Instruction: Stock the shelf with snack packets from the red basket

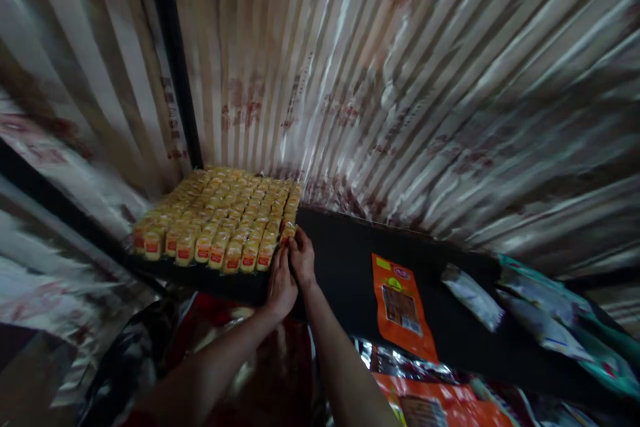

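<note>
Small yellow snack packs (217, 253) in clear wrap, with red-orange labels, stand in close rows on the left part of a black shelf (340, 247). At the right end of the rows, my right hand (303, 259) is closed on one snack pack (289, 231), its fingers hiding part of the wrapper. Just to the left and nearer to me, my left hand (283, 288) has its fingers stretched out together, their tips close to that pack and beside the front row. Whether those fingertips touch the pack, I cannot tell.
An orange pouch (400, 307) lies on the shelf to the right, followed by a white packet (473, 296) and teal-edged bags (555, 320). Below the shelf are more shiny orange packages (450, 407). A dark post (175, 53) and wrinkled plastic sheeting (345, 80) stand behind.
</note>
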Demonstrator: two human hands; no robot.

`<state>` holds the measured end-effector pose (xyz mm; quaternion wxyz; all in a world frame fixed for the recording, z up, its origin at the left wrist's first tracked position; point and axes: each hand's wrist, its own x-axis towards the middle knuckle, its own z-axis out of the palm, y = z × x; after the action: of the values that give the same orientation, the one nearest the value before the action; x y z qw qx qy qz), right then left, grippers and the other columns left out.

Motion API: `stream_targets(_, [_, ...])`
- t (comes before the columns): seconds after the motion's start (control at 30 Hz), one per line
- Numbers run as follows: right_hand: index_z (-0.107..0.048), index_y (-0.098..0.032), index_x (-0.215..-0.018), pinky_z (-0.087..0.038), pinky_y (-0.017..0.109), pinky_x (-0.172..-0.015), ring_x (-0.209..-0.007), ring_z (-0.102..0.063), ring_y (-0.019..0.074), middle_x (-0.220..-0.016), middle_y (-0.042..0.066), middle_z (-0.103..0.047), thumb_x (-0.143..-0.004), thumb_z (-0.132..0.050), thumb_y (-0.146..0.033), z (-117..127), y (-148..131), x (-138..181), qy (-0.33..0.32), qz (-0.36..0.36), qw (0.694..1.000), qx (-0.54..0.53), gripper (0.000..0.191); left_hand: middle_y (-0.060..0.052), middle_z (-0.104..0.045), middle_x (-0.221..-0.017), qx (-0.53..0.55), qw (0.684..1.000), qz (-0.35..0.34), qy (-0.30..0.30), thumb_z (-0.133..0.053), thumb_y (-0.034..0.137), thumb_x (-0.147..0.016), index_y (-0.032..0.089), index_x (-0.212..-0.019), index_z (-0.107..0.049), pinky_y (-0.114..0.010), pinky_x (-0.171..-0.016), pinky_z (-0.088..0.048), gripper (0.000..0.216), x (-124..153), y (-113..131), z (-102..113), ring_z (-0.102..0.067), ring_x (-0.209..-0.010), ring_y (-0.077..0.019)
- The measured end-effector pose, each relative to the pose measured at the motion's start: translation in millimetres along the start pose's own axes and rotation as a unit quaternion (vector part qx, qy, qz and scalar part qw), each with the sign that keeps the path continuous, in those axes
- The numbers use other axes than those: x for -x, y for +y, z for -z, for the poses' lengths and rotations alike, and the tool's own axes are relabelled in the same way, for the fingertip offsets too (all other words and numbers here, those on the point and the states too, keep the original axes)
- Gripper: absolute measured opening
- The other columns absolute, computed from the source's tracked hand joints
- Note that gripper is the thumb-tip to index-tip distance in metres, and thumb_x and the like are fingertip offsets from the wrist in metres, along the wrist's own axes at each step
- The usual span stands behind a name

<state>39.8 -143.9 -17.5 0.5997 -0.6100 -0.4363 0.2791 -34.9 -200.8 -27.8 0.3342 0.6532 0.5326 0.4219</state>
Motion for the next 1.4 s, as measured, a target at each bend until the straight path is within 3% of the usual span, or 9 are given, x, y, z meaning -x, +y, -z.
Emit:
stream_targets(0.3, [-0.062, -0.02, -0.116, -0.041, 0.038, -0.097, -0.105, -0.057, 0.0217, -0.112, 0.008, -0.065, -0.074, -0.061, -0.036, -5.7, -1.7, -3.1, 0.004, -0.003, 0.999, 0.034, 0.046, -0.016, -0.036, -0.147, -0.003, 1.0, -0.011, 0.007, -0.036, 0.013, -0.085, 0.01, -0.141, -0.034, -0.04, -0.117, -0.023, 0.056, -8.5, -5.7, 0.5, -0.03, -0.139, -0.0208])
stream_targets(0.6, [-0.063, -0.02, -0.089, -0.048, 0.031, -0.079, -0.079, -0.062, 0.0179, -0.084, 0.002, -0.068, -0.073, -0.06, -0.036, -6.6, -10.1, -1.7, -0.007, -0.04, 0.999, 0.035, 0.023, -0.014, -0.032, -0.15, -0.011, 1.0, 0.002, -0.018, -0.036, 0.011, -0.083, 0.012, -0.144, -0.029, -0.039, -0.117, -0.023, 0.061, -5.3, -12.3, -6.6, -0.028, -0.14, -0.0205])
stream_targets(1.03, [-0.065, -0.019, -0.094, -0.047, 0.033, -0.085, -0.086, -0.062, 0.0184, -0.092, 0.004, -0.069, -0.073, -0.06, -0.034, -3.4, -7.1, 3.2, -0.018, -0.053, 0.998, 0.018, 0.027, -0.019, -0.032, -0.149, -0.055, 0.998, 0.009, -0.035, -0.039, 0.012, -0.082, 0.006, -0.143, -0.026, -0.042, -0.117, -0.023, 0.063, -5.5, -6.9, -4.4, -0.028, -0.14, -0.0245])
stream_targets(1.2, [-0.062, -0.016, -0.104, -0.045, 0.035, -0.091, -0.095, -0.06, 0.0184, -0.103, 0.007, -0.067, -0.073, -0.058, -0.032, 1.5, -5.8, 10.7, -0.015, -0.055, 0.998, 0.015, 0.035, -0.016, -0.037, -0.146, -0.044, 0.999, -0.013, -0.025, -0.04, 0.01, -0.081, 0.009, -0.14, -0.032, -0.04, -0.117, -0.024, 0.059, -5.1, -0.8, 4.0, -0.03, -0.139, -0.0222])
stream_targets(1.4, [-0.06, -0.015, -0.097, -0.045, 0.034, -0.091, -0.093, -0.059, 0.0164, -0.1, 0.007, -0.066, -0.075, -0.054, -0.031, 18.8, -16.9, 33.7, 0.035, -0.057, 0.997, 0.032, 0.029, -0.016, -0.05, -0.131, -0.084, 0.992, -0.083, -0.04, -0.037, 0.003, -0.078, 0.008, -0.124, -0.049, -0.038, -0.111, -0.034, 0.048, 9.5, 8.8, 18.4, -0.044, -0.127, -0.0224])
